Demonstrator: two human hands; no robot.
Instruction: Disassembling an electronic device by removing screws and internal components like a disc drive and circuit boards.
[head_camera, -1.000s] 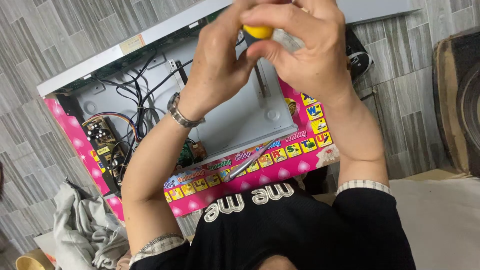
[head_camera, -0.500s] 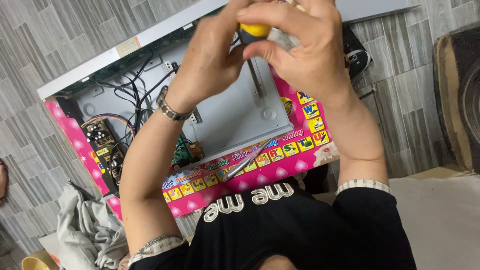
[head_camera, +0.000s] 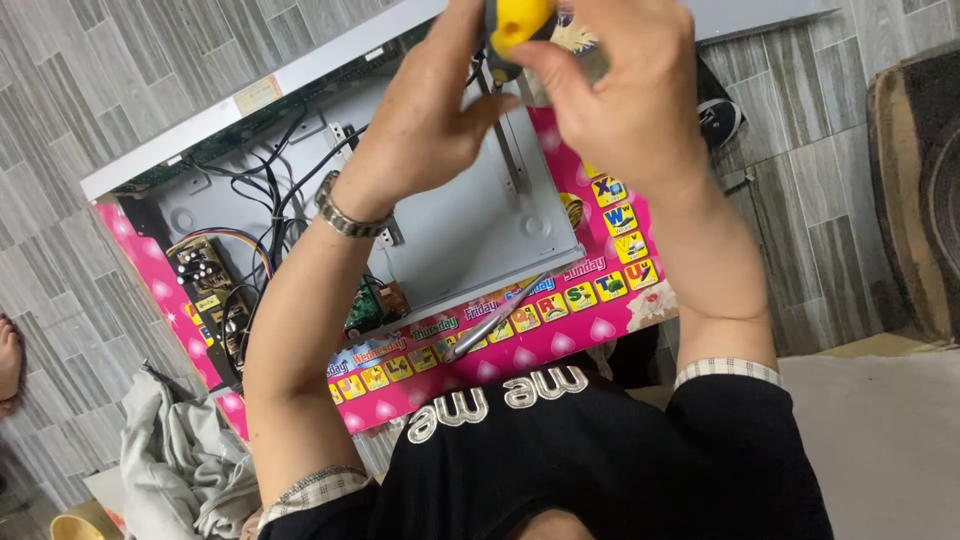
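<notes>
Both the right hand (head_camera: 620, 100) and the left hand (head_camera: 430, 120) were clenched on the yellow screwdriver (head_camera: 515, 35) above the far edge of the opened chassis (head_camera: 470, 235), steadying its shaft vertically.

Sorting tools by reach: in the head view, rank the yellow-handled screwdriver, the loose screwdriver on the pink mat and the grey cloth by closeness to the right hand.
1. Yellow-handled screwdriver, in the right hand.
2. Loose screwdriver, below on the pink mat.
3. Grey cloth, far lower left.
</notes>
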